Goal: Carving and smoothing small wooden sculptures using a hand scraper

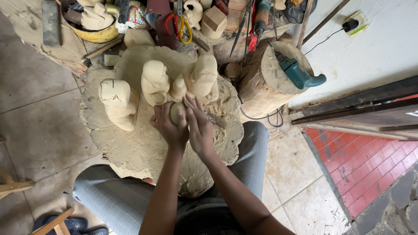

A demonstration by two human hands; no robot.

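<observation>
The left hand [169, 126] wraps its fingers [157, 114] tight around a small rounded pale wooden carving [176, 111], pinning it against the broad, rough-edged wooden stump slab [143, 148] that serves as the table. The right hand [199, 128] lies just beside it, fingers closed around a slim carving tool with a wooden handle [216, 119]; the handle juts out past the right fingers, while the working end is hidden under them, against the carving.

Just beyond the fingers stand three unfinished pale wooden figures: a cracked one [118, 103] off to the left, a rounded one [155, 82] straight ahead, and a taller one [203, 77] ahead to the right. Farther right, well apart from the hands, a teal electric drill [300, 75] rests on a second, smaller stump [265, 82]. Grey checked trousers [117, 198] flank the slab below the wrists.
</observation>
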